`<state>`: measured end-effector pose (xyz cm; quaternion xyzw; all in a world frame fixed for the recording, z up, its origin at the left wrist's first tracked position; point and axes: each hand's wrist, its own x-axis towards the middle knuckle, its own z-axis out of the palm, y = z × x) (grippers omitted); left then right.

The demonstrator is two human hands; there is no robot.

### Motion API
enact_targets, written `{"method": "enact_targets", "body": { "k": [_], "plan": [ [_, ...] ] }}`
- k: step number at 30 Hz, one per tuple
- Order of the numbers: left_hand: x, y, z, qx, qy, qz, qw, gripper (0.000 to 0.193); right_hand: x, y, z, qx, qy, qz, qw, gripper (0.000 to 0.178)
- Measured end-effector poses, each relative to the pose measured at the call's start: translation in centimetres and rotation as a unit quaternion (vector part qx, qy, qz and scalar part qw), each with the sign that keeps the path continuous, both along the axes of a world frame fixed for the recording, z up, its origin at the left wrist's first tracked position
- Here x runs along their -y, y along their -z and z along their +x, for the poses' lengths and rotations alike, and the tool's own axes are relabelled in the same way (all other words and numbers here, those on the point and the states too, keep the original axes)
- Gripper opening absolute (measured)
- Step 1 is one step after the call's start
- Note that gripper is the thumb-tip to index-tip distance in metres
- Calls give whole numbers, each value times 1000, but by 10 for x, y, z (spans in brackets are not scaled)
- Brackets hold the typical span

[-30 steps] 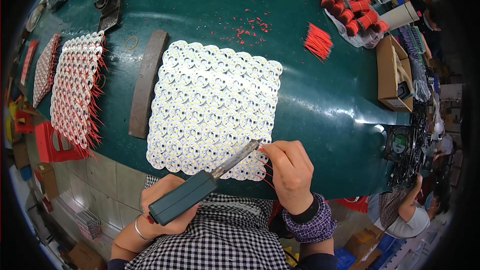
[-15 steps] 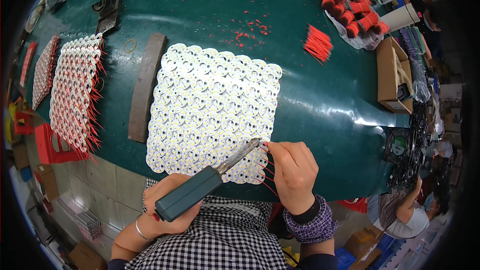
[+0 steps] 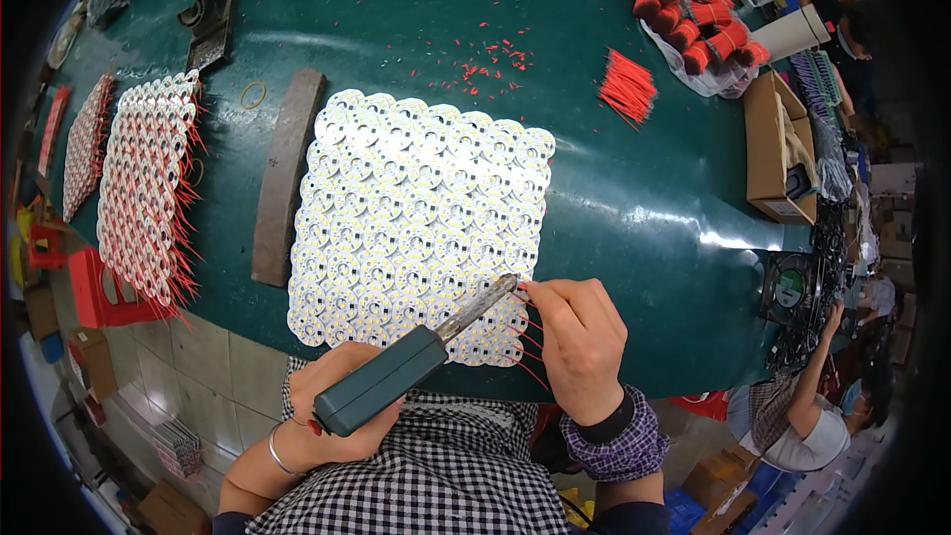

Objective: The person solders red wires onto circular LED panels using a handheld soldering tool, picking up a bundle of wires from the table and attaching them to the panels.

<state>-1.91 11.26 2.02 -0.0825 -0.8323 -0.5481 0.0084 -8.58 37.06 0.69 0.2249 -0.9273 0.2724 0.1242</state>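
Observation:
My left hand (image 3: 335,369) is closed round the dark green handle of a soldering iron (image 3: 381,381). Its metal shaft slants up to the right, the tip at the right edge of a sheet of joined round white LED boards (image 3: 416,208). At that tip my right hand (image 3: 584,342) pinches a short red wire (image 3: 523,286), mostly hidden by the fingers. Below it, several red wires stick out from the sheet's right edge. The sheet lies flat on the green table (image 3: 634,248).
A dark flat bar (image 3: 287,178) lies left of the sheet. Farther left stand board sheets with red wires (image 3: 154,178). Loose red wires (image 3: 627,87), bagged red wire bundles (image 3: 698,25) and a cardboard box (image 3: 778,149) are at the right. Red scraps lie beyond. Another person sits at far right.
The iron and both hands hold nearly the same place, with the handle shifted slightly right. The person at far right has raised an arm a little.

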Motion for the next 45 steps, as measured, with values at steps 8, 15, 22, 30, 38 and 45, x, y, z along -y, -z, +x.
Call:
{"method": "enact_targets", "body": {
  "k": [8,15,22,30,38,45],
  "plan": [
    [4,-4,-2,33,30,-7,999,27,-2,1,0,7,4,1,1000,34],
    [5,-4,-4,53,35,-10,998,24,-1,1,2,6,2,4,1000,34],
    [9,-4,-5,-37,34,-43,998,22,0,0,2,16,12,12,1000,34],
    [8,-12,-10,3,5,-43,999,24,0,-25,-8,-10,0,50,999,29],
    [6,-10,-17,6,-9,-27,1000,21,1,-7,-23,-6,-15,16,1000,32],
    [5,-11,-22,20,2,-12,1000,18,2,-3,-26,0,-23,5,1000,31]
  ]
}}
